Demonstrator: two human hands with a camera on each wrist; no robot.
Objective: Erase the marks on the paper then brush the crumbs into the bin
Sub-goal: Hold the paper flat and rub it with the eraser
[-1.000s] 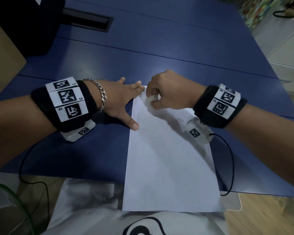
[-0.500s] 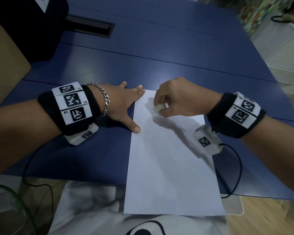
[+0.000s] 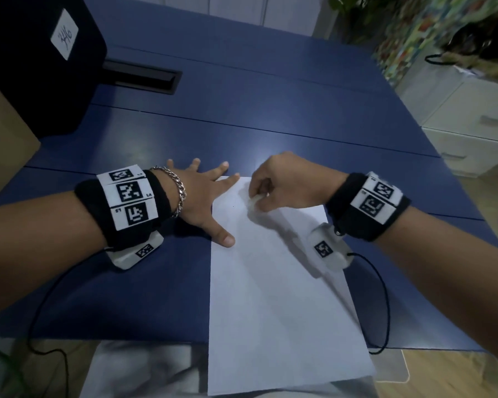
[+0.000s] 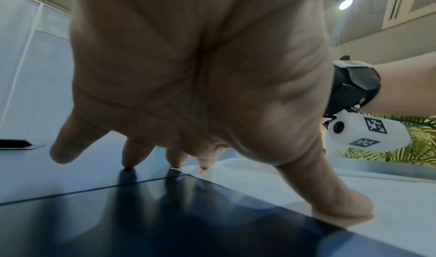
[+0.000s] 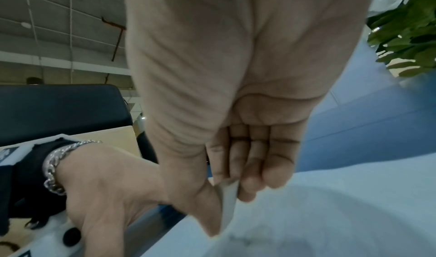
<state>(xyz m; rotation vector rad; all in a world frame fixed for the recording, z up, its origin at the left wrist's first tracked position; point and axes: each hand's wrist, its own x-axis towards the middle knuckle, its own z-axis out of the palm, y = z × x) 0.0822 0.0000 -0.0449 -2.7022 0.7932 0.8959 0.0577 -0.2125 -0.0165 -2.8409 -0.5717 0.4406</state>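
Observation:
A white sheet of paper (image 3: 276,297) lies on the blue table (image 3: 242,104), its near end hanging over the table's front edge. My left hand (image 3: 204,196) lies flat with spread fingers, thumb and index finger pressing on the sheet's left edge; in the left wrist view the left hand (image 4: 200,93) shows straight fingers touching the table and the paper (image 4: 389,195). My right hand (image 3: 282,185) pinches a small white eraser (image 3: 253,200) against the paper's far end. In the right wrist view the eraser (image 5: 227,205) sits between thumb and fingers of the right hand (image 5: 235,139), above faint grey marks (image 5: 238,239).
A black box with a white label (image 3: 41,61) stands at the far left, beside a dark cable slot (image 3: 144,77) in the table. White drawers (image 3: 472,127) stand to the right. Thin black cables (image 3: 383,305) trail from both wrists across the table's near edge.
My right hand with the eraser has shifted slightly right along the paper's far end, away from the far-left corner. The left hand stays pressed on the sheet's left edge.

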